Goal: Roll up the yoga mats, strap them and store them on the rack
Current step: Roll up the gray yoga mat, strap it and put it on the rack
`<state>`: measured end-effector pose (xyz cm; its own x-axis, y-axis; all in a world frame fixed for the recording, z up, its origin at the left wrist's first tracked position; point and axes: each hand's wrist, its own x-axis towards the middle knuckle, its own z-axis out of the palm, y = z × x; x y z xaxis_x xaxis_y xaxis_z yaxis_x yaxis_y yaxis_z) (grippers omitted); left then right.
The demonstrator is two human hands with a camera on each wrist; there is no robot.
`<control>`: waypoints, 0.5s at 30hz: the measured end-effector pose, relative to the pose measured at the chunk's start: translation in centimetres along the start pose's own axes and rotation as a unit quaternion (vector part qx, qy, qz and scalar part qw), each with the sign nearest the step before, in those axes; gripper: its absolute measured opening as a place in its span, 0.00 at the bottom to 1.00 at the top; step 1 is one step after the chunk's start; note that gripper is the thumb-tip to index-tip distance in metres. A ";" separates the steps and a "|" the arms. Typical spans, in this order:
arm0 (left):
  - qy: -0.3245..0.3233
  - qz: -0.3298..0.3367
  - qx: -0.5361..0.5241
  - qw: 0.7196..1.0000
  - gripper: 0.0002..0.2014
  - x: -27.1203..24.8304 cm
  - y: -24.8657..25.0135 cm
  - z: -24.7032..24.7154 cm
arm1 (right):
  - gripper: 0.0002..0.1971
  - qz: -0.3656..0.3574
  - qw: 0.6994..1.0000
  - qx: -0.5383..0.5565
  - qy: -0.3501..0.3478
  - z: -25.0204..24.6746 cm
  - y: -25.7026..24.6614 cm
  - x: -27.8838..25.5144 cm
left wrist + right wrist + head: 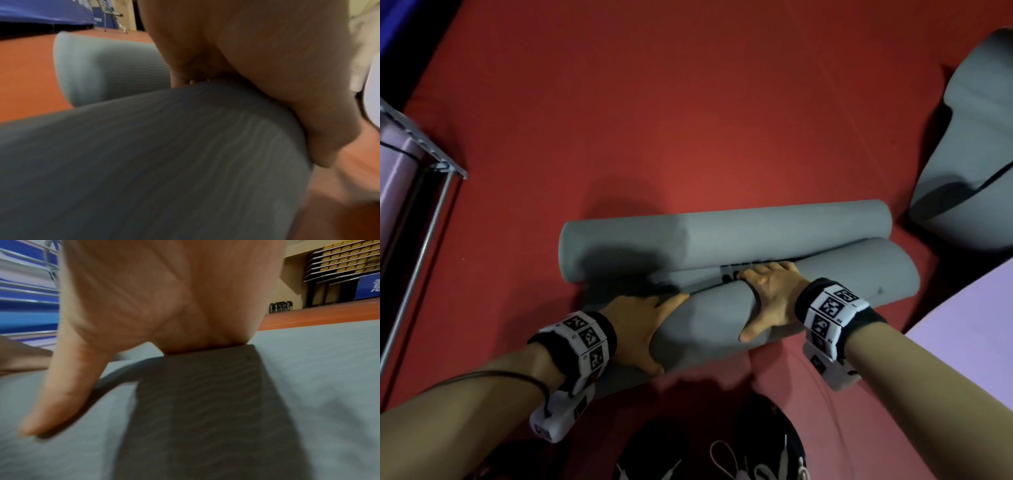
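A grey yoga mat (808,284) lies on the red floor as a thick roll in front of me. A second grey roll (722,233) lies right behind it, touching it. My left hand (650,329) wraps the near roll's left end, fingers on top and thumb low on the front. My right hand (767,298) lies flat over the middle of the roll, thumb spread toward me. Its fingertips reach the crease between the rolls, where a small black piece (729,272) shows. In the wrist views the left palm (267,81) and right palm (164,305) press on the ribbed mat (308,386).
A metal rack (431,154) stands at the left with a purple rolled mat (393,178) on it. A loosely folded grey mat (969,137) lies at the far right. A flat purple mat (969,325) covers the near right. My dark clothing (722,445) is at the bottom.
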<state>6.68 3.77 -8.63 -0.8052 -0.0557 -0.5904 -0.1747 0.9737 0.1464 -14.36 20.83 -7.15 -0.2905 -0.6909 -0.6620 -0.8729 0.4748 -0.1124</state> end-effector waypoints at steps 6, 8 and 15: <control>-0.047 -0.002 -0.084 0.995 0.63 0.6 -1.1 -1.3 | 0.57 -0.017 0.996 -0.027 0.081 2.0 -2.6 -1.7; -0.075 -0.001 -0.113 0.991 0.63 1.3 -1.5 -1.8 | 0.60 -0.029 0.991 -0.054 0.116 3.4 -3.8 -1.9; -0.125 -0.012 -0.253 0.959 0.61 3.1 -2.9 -1.4 | 0.64 -0.017 0.990 -0.047 0.135 3.2 -3.9 -0.3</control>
<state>3.96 0.42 -9.77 -0.6480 0.0397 -0.7606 -0.4952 0.7368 0.4603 -9.57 20.91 -8.87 -0.3430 -0.8323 -0.4354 -0.9129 0.4046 -0.0543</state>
